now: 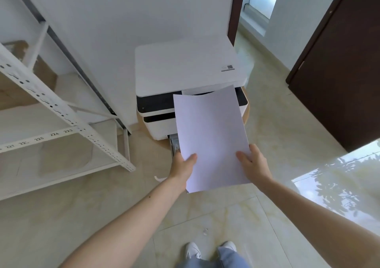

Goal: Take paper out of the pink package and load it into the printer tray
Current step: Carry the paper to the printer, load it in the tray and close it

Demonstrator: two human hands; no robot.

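A stack of white paper (pixel 209 136) is held in front of the white printer (pixel 185 70), its far edge slightly curled near the printer's output slot. My left hand (pixel 183 167) grips the stack's near left edge and my right hand (pixel 254 164) grips its near right edge. The pulled-out printer tray (pixel 174 144) shows only as a grey strip at the paper's left; the rest is hidden behind the sheets. The pink package is not in view.
A white metal shelf rack (pixel 61 113) stands at the left, with cardboard boxes on it. A dark brown door (pixel 339 62) is at the right. The printer sits low on a wooden base against a white wall. My feet (pixel 211 251) stand on glossy tile.
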